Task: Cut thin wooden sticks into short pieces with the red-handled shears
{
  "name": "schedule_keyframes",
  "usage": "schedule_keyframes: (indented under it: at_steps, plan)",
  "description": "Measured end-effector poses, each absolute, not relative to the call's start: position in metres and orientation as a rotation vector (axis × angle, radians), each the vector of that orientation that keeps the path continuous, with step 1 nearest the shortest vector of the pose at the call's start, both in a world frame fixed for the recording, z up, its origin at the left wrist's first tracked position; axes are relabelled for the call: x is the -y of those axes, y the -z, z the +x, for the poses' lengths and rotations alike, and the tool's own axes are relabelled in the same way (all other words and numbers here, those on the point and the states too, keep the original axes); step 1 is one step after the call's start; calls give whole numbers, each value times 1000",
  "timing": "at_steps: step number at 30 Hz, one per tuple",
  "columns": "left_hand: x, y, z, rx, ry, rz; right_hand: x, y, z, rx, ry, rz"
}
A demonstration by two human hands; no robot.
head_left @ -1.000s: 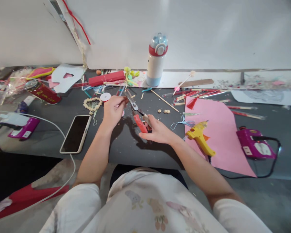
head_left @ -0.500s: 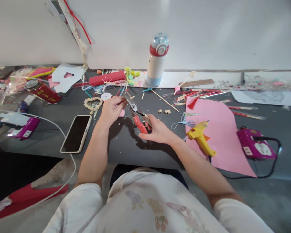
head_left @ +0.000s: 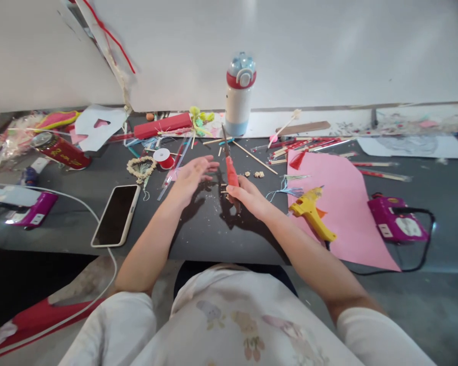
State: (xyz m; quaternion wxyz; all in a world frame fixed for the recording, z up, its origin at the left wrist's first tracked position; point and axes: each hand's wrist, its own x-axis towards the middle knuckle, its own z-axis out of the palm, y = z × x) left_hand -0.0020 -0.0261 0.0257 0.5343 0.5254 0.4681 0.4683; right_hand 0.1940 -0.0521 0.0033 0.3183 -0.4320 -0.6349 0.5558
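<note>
My right hand (head_left: 250,198) is wrapped round a pair of red-handled pliers (head_left: 231,170). Their narrow metal jaws point away from me, seen nearly edge-on. To the left, my left hand (head_left: 194,178) is open over the table with its fingers apart and nothing in them. Beside it are a red thread spool (head_left: 164,158) with a white top and a clear plastic sleeve (head_left: 173,175). Short stick bits (head_left: 224,188) lie by the pliers, partly hidden by my right hand. Small beige beads (head_left: 258,174) sit just beyond that hand.
A bottle (head_left: 239,99) stands at the back. Left are a phone (head_left: 116,216), a tilted red can (head_left: 61,151) and a beaded loop (head_left: 141,170). Right, a yellow glue gun (head_left: 313,213) rests on pink paper (head_left: 359,218), with a corded purple power strip (head_left: 397,218) beyond.
My left hand has opened and moved away from the plier jaws. The pliers have turned from pointing left to pointing straight away. The spool and plastic sleeve now show more fully.
</note>
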Motion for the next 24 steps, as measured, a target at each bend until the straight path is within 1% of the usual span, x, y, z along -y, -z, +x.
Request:
schedule_keyframes:
  at_steps: [4, 7, 11, 19, 24]
  plan:
    - [38, -19, 13, -881, -926, 1414, 58, -9, 191, 1663, -1491, -1120]
    - [42, -12, 17, -781, -880, 1457, 64, -15, 189, 1724, -1456, -1185]
    - [42, -4, 19, -759, -926, 1436, 68, -17, 188, 1782, -1467, -1238]
    - [39, 2, 24, -733, -1012, 1486, 67, -12, 187, 1804, -1451, -1042]
    - [41, 0, 24, -747, -1006, 1446, 67, -11, 187, 1824, -1438, -1037]
